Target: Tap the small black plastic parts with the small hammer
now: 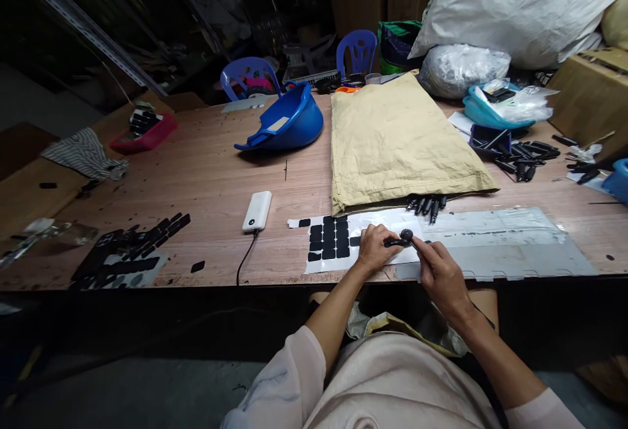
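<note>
Over the white backing sheet [366,264], my left hand [375,249] is closed, pinching a slim black piece [394,242]. My right hand [444,278] is closed at a black round-headed piece [407,235], its fingertips right beside the round end. The two black pieces meet between my hands; I cannot tell whether they are joined. Left of my left hand, rows of black rounded stickers [328,238] lie on the sheet. Several black pen-shaped parts [429,206] stick out from under the tan sack [407,148] just beyond my hands.
A white power bank [257,211] with a cable lies left. Farther back stands a blue basin [294,118]. More black parts [527,157] are piled at right near a turquoise basin [510,110]. Black sheets and strips [127,246] lie far left, with a red tray [147,135] behind.
</note>
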Demonstrator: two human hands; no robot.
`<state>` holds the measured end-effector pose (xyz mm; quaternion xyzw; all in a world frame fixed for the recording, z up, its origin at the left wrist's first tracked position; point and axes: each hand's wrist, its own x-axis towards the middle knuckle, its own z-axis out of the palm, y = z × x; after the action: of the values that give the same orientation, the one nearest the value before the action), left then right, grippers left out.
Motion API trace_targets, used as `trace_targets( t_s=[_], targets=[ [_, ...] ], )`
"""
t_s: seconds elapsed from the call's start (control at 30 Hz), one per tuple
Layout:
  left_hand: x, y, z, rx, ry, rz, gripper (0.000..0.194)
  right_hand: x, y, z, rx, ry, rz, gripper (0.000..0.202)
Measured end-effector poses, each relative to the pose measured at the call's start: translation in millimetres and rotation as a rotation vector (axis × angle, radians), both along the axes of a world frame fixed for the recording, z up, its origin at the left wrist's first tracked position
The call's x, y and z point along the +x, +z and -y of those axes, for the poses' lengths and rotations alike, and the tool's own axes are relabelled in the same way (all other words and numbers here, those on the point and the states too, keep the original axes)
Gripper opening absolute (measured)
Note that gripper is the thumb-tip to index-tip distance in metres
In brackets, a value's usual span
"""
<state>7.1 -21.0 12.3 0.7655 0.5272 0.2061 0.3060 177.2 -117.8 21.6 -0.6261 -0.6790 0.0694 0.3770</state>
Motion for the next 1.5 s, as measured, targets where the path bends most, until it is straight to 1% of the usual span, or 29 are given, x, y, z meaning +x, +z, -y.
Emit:
trace_targets(
  t_s=[0.1, 0.27, 0.37, 0.47, 0.57, 0.67, 0.77, 0.83, 0.9, 1.0, 1.07, 1.13, 1.17, 1.23, 1.3, 1.33, 1.37, 1.4, 1.43, 1.5],
  targets=[
    [0.2, -0.8, 0.0, 0.009, -0.002, -0.011, 0.016, 1.3, 2.1, 1.5, 0.044, -0.033, -0.033, 0.043],
    [1.0, -0.6, 0.2, 0.015, 0.018, -0.002, 0.016, 3.7, -1.9, 5.8, -0.035, -0.053, 0.027, 0.043],
    [0.8, -0.2, 0.4, 0.011, 0.015, 0.001, 0.016, 11.4, 5.2, 2.1, -0.001, -0.112, 0.013, 0.042],
    [0.4, 1.0, 0.3, 0.006, 0.006, -0.004, 0.016, 34.4, 17.3, -8.8, 0.019, -0.224, 0.059, 0.042],
    [0.0, 3.5, 0.5, -0.001, -0.009, -0.002, 0.018, 74.7, 20.9, -24.1, -0.059, -0.395, 0.196, 0.041],
    [-0.6, 5.9, 1.6, 0.004, -0.02, -0.006, 0.022, 117.9, 12.0, -38.9, -0.17, -0.542, 0.328, 0.039],
    [-0.8, 5.7, 2.8, 0.022, -0.024, -0.017, 0.028, 144.4, -2.2, -49.0, -0.199, -0.609, 0.412, 0.037],
    [-0.7, 3.3, 2.7, 0.035, -0.019, -0.022, 0.026, 149.8, -10.0, -51.9, -0.194, -0.64, 0.419, 0.038],
    [-0.4, -0.2, 1.6, 0.044, -0.012, -0.023, 0.021, 148.7, -14.6, -52.6, -0.19, -0.661, 0.417, 0.039],
    [-0.6, -3.6, 0.2, 0.067, -0.015, -0.019, 0.016, 143.5, -15.2, -52.2, -0.208, -0.67, 0.428, 0.04],
    [-2.4, -3.2, 3.7, 0.116, -0.016, -0.007, 0.013, 141.2, -13.3, -52.2, -0.237, -0.676, 0.432, 0.041],
    [-6.6, -1.7, 15.1, 0.203, -0.048, 0.033, 0.011, 140.2, -11.4, -52.5, -0.255, -0.68, 0.435, 0.041],
    [-9.9, -1.6, 24.5, 0.249, -0.09, 0.071, 0.013, 140.0, -10.8, -52.6, -0.259, -0.679, 0.436, 0.041],
    [-18.2, -4.7, 50.3, 0.289, -0.23, 0.176, 0.019, 140.0, -10.5, -52.6, -0.257, -0.676, 0.439, 0.04],
    [-27.5, -14.3, 80.8, 0.223, -0.384, 0.269, 0.026, 140.2, -11.2, -52.3, -0.249, -0.676, 0.447, 0.04],
    [-31.8, -21.7, 95.5, 0.166, -0.425, 0.28, 0.027, 140.3, -11.7, -52.1, -0.246, -0.674, 0.454, 0.039],
    [-35.4, -30.3, 108.4, 0.103, -0.439, 0.261, 0.029, 140.4, -12.1, -51.9, -0.243, -0.672, 0.462, 0.039],
    [-38.2, -39.8, 118.9, 0.032, -0.413, 0.219, 0.029, 140.5, -12.5, -51.7, -0.243, -0.669, 0.47, 0.039],
    [-40.1, -49.3, 126.3, -0.056, -0.357, 0.162, 0.029, 140.6, -12.9, -51.6, -0.244, -0.666, 0.478, 0.039],
    [-40.5, -66.3, 131.7, -0.276, -0.197, 0.024, 0.031, 140.7, -13.3, -51.4, -0.246, -0.664, 0.49, 0.039]
  ],
)
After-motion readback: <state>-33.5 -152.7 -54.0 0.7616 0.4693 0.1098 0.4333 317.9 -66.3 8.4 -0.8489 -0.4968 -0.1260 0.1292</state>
